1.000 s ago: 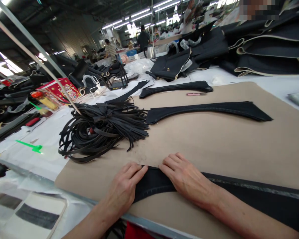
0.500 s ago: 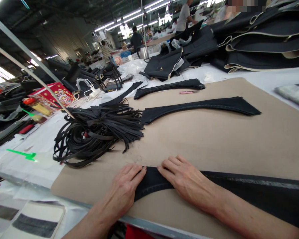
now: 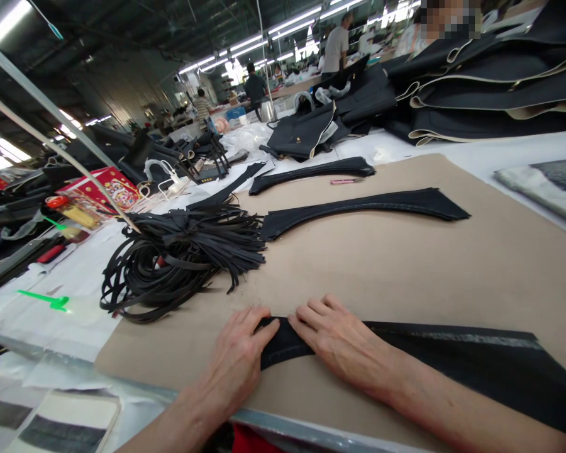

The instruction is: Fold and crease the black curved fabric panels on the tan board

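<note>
A long black leather-like piece (image 3: 453,346) lies along the near side of the beige board, narrow at its left part and wide at the right. A pale strip runs beneath its upper edge. My left hand (image 3: 243,346) grips its left end, thumb on top and fingers curled over the far edge. Close beside it, my right hand (image 3: 334,333) presses the same piece with bent fingers at the far edge, and the forearm covers part of it. What lies beneath both sets of fingertips is hidden.
Beyond my hands lie a bundle of black strips (image 3: 183,258), a stack of curved black pieces (image 3: 368,211) and pink thread snips (image 3: 346,181). Black bag panels (image 3: 495,88) are piled at the back right. A green brush (image 3: 47,299) rests left on white covering. People stand farther back.
My hands have come slightly closer together on the black piece, the right one shifting left. The view has turned a little, so background things sit slightly differently.
</note>
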The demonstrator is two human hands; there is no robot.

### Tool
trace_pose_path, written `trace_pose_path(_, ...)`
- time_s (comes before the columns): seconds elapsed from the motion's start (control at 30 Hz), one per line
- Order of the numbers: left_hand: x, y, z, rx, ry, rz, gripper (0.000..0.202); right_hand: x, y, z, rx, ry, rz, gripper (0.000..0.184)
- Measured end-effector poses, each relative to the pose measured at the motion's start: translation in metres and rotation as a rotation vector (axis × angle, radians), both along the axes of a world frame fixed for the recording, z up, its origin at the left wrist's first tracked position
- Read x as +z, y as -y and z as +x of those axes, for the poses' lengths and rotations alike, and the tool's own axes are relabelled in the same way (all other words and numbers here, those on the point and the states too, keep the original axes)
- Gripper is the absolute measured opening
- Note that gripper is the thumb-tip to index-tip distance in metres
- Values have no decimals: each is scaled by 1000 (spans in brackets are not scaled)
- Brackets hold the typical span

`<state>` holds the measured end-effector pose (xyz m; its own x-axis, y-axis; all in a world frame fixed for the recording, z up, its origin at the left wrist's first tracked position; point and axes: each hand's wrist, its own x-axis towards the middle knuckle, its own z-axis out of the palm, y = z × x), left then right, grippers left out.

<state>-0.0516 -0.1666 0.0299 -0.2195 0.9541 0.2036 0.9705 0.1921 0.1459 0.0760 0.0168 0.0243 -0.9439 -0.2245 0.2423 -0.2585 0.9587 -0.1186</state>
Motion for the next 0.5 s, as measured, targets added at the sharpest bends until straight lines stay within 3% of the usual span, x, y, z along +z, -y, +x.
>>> trace_pose_path(0.13, -8, -8, 15, 20, 114, 19, 44, -1, 0, 0, 0, 7, 14, 10)
trace_pose_path(0.27, -16, -8, 22, 57, 74, 62, 48, -3, -6, 1, 28, -33, 15, 17)
trace_pose_path(0.43, -13, -9, 26, 42, 70, -1, 49, -7, -26, 16, -6, -43, -82, 4)
trace_pose_path(0.5, -12, -11, 26, 42, 69, -31, 50, -8, -34, 25, -17, -27, -107, 9)
